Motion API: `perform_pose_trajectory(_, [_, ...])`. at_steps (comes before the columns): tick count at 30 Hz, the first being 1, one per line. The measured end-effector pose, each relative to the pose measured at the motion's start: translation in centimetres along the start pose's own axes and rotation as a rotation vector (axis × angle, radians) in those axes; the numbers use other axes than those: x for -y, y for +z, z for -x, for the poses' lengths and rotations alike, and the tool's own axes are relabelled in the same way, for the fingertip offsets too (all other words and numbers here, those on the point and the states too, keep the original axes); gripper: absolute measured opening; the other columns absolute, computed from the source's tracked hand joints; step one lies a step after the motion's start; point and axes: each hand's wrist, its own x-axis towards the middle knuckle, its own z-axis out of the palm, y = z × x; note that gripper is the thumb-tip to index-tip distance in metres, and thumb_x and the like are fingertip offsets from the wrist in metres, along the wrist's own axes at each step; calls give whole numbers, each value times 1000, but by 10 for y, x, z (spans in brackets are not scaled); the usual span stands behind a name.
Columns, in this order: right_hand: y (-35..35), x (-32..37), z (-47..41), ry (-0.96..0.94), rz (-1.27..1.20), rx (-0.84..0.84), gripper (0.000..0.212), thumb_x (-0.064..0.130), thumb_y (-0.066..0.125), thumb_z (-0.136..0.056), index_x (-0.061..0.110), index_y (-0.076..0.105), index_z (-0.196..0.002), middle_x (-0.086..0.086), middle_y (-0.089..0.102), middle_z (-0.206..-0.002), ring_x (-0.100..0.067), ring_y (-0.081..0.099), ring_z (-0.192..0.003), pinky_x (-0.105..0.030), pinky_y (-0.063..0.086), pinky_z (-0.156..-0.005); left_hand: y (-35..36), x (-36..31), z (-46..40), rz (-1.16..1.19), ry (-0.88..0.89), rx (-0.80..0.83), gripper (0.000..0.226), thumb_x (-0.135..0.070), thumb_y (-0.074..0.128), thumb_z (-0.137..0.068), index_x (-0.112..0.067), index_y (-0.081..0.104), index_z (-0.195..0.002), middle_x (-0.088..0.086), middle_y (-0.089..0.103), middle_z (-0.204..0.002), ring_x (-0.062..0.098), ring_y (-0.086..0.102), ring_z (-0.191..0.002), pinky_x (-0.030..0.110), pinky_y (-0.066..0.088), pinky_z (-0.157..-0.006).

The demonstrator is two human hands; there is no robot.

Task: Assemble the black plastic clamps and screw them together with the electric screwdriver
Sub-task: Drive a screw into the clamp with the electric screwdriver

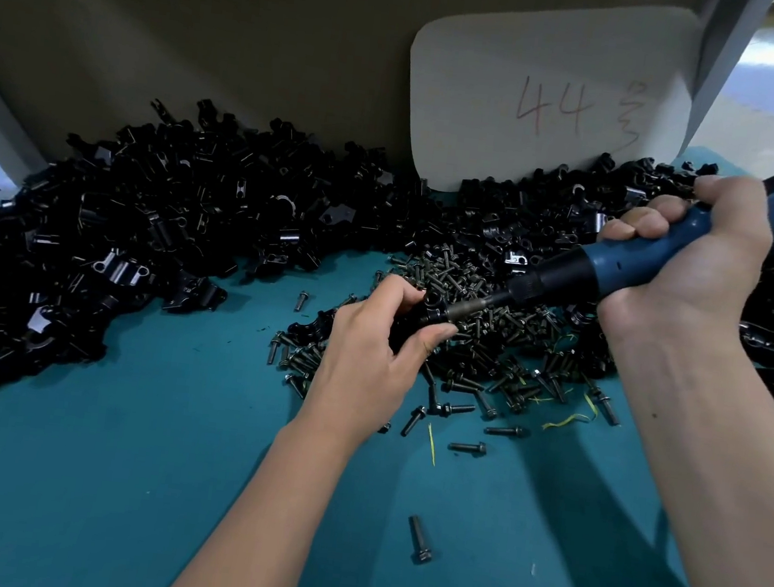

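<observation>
Left hand (372,340) pinches, seemingly, a clamp (414,313); right hand (689,245) grips screwdriver (585,272): keep the bit square.

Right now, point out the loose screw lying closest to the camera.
The lone screw on the teal mat, between the forearms, well apart from the screw pile.

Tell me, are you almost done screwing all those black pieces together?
Not nearly. No finished batch can be told apart. Right now the left hand pinches one black clamp while the right hand grips the blue electric screwdriver, its bit at the clamp. Still left: a big pile of loose clamp pieces along the wall and a heap of screws on the teal mat.
</observation>
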Motion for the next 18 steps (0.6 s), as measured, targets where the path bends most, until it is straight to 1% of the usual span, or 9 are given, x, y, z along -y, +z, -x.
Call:
perform_pose_trajectory(3, [-2,0,0,10,-7,10,23,11,54,-95,16,41,-77,3,43,-62,-12,40,-47,-25,38,-49,0,-1,0,17,20,22,24,-46,68,-97,-33,49,-92,-18,53,-72,5,41,-54,14,32,-50])
perform_pose_trajectory(6, [-4,-1,0,17,-21,16,25,11,54,-96,17,41,-75,4,44,-60,-12,39,-47,-24,38,-48,0,-1,0,23,30,34,26,-44,69,-97,-29,49,-92,-17,51,-70,4,39,-52,12,29,-48])
perform_pose_trajectory(9, [-4,-1,0,13,-24,24,26,11,53,-96,17,41,-73,4,44,-60,-12,40,-46,-24,38,-48,-1,-2,1,15,28,39,27,-45,69,-97,-30,47,-91,-21,50,-69,4,40,-52,12,29,-48])
perform_pose_trajectory(14, [-2,-3,1,19,-15,32,27,12,53,-96,17,40,-73,4,42,-61,-11,39,-47,-24,37,-48,0,-4,1,-13,27,30,29,-44,69,-97,-34,43,-89,-23,50,-70,5,40,-53,12,30,-48])
perform_pose_trajectory(18, [-3,-5,1,26,-14,25,25,12,54,-96,17,41,-75,4,43,-61,-11,39,-47,-24,37,-48,0,-6,3,-47,43,31,31,-43,69,-97,-32,41,-90,-22,51,-72,6,41,-55,14,31,-50])
